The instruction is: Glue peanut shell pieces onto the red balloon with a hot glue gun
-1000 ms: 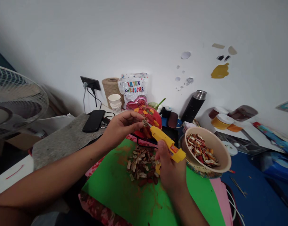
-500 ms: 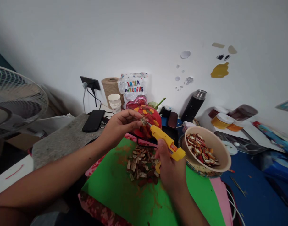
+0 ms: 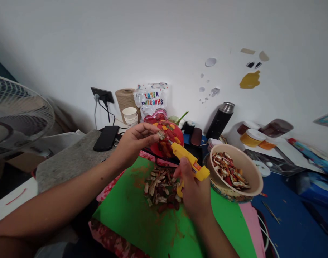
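Between the thumb and fingers of my left hand [image 3: 138, 141] is a small pale shell piece [image 3: 161, 135], pinched at its edge. My right hand [image 3: 194, 195] is wrapped round the handle of a yellow glue gun [image 3: 185, 154], whose nozzle points up and left, just short of the shell piece. Behind both stands a red rounded form [image 3: 181, 133] partly covered with orange, red and green pieces; my left hand hides some of it. Loose shell pieces [image 3: 158, 186], some painted reddish, lie in a pile on a green sheet [image 3: 131, 222] below my hands.
At right a beige bowl [image 3: 254, 175] holds many painted shell pieces. Behind it are a black flask [image 3: 220, 120] and paint jars [image 3: 252, 138]. A phone [image 3: 106, 138], paper cups [image 3: 130, 114], twine [image 3: 124, 98] and a balloon packet [image 3: 153, 96] stand at the back left, a fan [image 3: 21, 114] far left.
My left hand has shifted slightly up and left with the shell piece, turning its face more into view. A small gap now shows between it and the glue gun's nozzle.
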{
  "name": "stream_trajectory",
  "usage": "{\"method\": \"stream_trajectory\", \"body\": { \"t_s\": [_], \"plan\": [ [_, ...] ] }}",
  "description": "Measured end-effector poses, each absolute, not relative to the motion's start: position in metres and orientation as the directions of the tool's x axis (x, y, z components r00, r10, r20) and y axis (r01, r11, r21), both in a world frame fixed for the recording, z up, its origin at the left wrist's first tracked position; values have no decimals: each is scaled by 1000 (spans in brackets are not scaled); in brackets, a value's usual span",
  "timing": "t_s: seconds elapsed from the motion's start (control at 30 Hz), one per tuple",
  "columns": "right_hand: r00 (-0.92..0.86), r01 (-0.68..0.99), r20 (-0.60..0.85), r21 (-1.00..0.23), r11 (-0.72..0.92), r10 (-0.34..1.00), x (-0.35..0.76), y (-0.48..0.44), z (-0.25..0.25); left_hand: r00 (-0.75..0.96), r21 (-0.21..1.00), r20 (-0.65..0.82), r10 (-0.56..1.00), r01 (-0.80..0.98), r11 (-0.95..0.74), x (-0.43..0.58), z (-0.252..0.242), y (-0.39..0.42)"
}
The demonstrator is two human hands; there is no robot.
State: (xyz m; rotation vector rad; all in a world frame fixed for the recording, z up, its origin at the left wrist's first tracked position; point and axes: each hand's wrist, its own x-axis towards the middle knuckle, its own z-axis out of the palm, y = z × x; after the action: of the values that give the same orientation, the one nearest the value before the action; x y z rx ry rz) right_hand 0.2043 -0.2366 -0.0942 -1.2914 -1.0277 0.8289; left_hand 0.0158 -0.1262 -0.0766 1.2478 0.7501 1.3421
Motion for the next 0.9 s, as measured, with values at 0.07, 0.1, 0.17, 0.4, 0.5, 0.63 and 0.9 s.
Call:
{"method": "stream_trajectory", "body": {
  "t_s": [0.07, 0.1, 0.17, 0.4, 0.5, 0.63, 0.9],
  "plan": [
    [347, 48, 116, -993, 106, 931, 205, -238, -92, 153, 935, 251, 956, -293, -199, 16, -77, -126],
    [337, 39, 106, -994, 99, 936, 205, -239, -91, 153, 934, 254, 955, -294, -201, 16, -77, -126],
    [312, 29, 99, -995, 94, 945, 206, -239, -91, 158, 934, 258, 953, -292, -204, 16, -77, -126],
    [272, 34, 117, -993, 111, 955, 204, -241, -90, 170, 934, 275, 946, -280, -221, 17, -78, -127],
    [263, 53, 130, -991, 120, 956, 204, -241, -89, 171, 937, 280, 945, -262, -230, 16, -79, -127],
    [273, 84, 175, -984, 158, 946, 205, -239, -91, 175, 939, 285, 943, -247, -238, 16, -79, -127],
    [237, 112, 216, -975, 194, 947, 205, -235, -98, 192, 940, 280, 941, -253, -228, 17, -81, -128]
  ]
}}
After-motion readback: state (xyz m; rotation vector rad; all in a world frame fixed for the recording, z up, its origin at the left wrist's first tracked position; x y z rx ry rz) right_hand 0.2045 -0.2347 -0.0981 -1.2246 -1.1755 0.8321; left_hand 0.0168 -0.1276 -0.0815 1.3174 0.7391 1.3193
